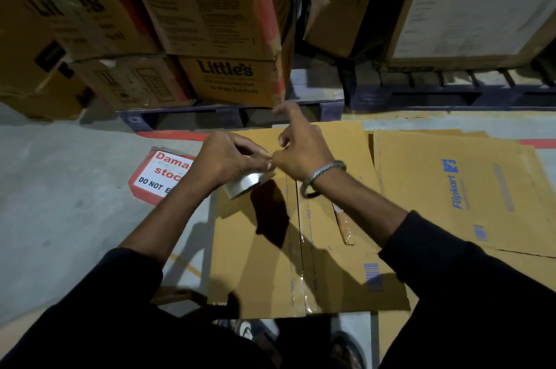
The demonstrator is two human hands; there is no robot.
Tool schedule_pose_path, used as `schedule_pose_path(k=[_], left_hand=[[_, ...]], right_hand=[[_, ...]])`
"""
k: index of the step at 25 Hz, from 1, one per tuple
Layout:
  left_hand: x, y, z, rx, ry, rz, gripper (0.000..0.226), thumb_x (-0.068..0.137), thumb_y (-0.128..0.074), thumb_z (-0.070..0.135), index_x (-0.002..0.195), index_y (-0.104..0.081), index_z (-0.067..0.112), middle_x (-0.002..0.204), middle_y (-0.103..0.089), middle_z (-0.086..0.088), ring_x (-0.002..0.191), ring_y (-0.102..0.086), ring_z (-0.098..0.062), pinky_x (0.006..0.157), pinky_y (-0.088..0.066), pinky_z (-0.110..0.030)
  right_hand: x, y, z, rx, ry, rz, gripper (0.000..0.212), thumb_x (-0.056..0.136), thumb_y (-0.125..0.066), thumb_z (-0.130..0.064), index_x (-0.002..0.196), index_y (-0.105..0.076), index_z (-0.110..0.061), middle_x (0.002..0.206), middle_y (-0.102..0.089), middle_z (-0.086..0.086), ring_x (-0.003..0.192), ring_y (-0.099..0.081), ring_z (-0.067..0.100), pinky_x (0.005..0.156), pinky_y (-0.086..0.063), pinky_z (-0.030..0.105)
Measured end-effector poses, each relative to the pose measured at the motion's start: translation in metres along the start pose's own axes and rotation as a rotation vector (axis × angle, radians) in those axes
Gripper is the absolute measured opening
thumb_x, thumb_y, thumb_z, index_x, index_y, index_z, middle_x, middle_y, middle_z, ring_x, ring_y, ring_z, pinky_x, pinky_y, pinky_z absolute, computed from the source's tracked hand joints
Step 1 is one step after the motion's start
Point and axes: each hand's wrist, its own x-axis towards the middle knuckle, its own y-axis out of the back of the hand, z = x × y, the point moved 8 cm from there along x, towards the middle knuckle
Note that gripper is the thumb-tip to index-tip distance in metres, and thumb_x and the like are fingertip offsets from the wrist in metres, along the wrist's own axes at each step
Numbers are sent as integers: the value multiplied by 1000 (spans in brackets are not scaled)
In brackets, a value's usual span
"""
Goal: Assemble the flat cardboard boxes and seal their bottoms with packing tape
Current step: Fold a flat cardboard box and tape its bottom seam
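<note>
Near the centre of the frame the left hand (228, 158) grips a roll of clear packing tape (246, 183), fingers curled over its top edge. The right hand (304, 152), with a metal bangle (323, 177) on its wrist, meets the roll at the left hand's fingertips; thumb and a finger look pinched together at the tape's edge, while the index finger points up toward the upper middle, blurred. Both hands hover above an assembled cardboard box (261, 248) in the lower centre, its 2 bottom flaps closed and a strip of clear tape along the seam. Right of it, flat cardboard sheets (451, 188) printed with a blue Flipkart logo lie on the floor. At centre left a red-and-white floor sign (162, 173) is partly hidden by the left wrist. Stacked Little's cartons (210, 22) fill the upper left.
</note>
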Motion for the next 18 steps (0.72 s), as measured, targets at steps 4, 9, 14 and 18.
schedule_pose_path(k=[4, 9, 14, 18], left_hand=[[-4, -7, 2, 124, -106, -21, 21, 70, -96, 29, 87, -84, 32, 97, -79, 14, 98, -72, -3, 91, -58, -39], [-11, -17, 5, -77, -83, -191, 28, 86, -84, 24, 111, -73, 29, 126, -65, 13, 106, -71, -11, 90, -57, -43], [-21, -39, 8, -35, -53, -389, 49, 91, -81, 27, 132, -56, 35, 137, -50, 4, 104, -69, -26, 89, -50, -41], [-24, -43, 10, -99, -7, -471, 57, 97, -72, 31, 145, -47, 50, 143, -52, 6, 121, -66, -17, 105, -54, -45]], right_hand=[[7, -9, 43, 417, -499, -288, 47, 85, -64, 17, 122, -58, -11, 105, -66, 20, 86, -69, 28, 87, -61, 47], [9, -15, 45, 583, -484, -612, 40, 89, -63, 8, 114, -78, -21, 107, -74, 7, 91, -61, 16, 73, -47, 28], [21, -4, 49, 221, -288, -444, 24, 74, -88, -13, 95, -80, -21, 107, -77, 6, 99, -64, 22, 76, -42, 36], [31, 13, 59, 265, -329, -262, 19, 72, -91, -13, 88, -82, -20, 96, -80, -2, 99, -69, 16, 81, -56, 32]])
